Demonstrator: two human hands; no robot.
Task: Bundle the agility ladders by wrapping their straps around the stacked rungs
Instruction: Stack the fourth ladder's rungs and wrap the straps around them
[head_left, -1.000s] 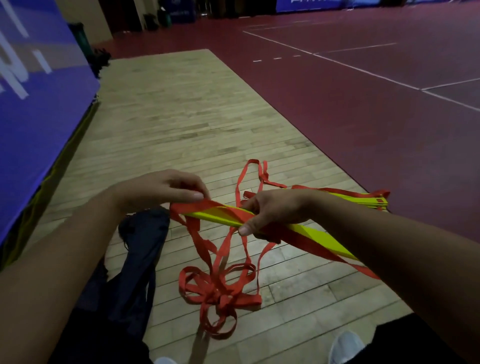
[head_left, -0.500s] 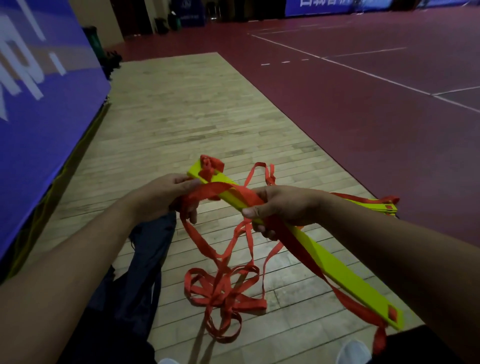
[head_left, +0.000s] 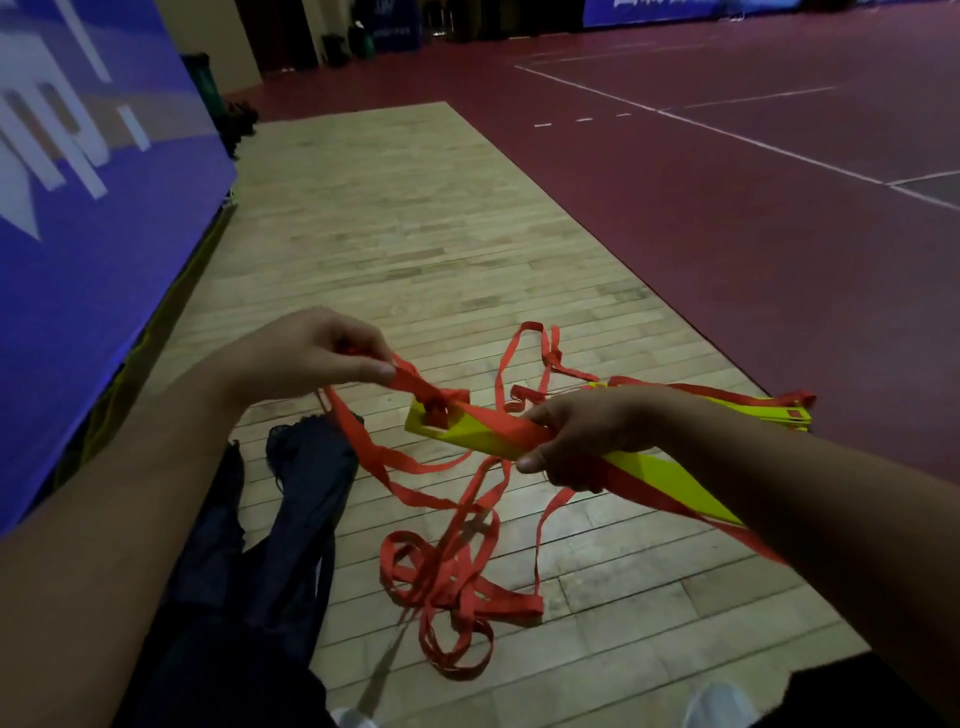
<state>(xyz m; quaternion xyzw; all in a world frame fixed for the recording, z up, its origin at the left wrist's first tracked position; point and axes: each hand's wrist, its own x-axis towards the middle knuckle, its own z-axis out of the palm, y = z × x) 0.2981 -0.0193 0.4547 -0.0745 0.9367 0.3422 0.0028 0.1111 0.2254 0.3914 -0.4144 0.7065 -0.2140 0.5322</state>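
Note:
My right hand grips a stack of yellow rungs near its middle and holds it tilted above the floor. A red strap runs from the slot at the stack's left end up to my left hand, which pinches it between thumb and fingers. More red strap hangs down from the stack into a tangled pile on the wooden floor. A second stack of yellow rungs with red strap lies on the floor behind my right forearm.
A dark fabric bag lies on the wood floor under my left arm. A blue padded wall stands along the left. The red court floor with white lines spreads to the right. My white shoe shows at the bottom.
My left hand has moved up and left, pulling the strap away from the rung end. The stack in my right hand has tilted flatter and shifted right.

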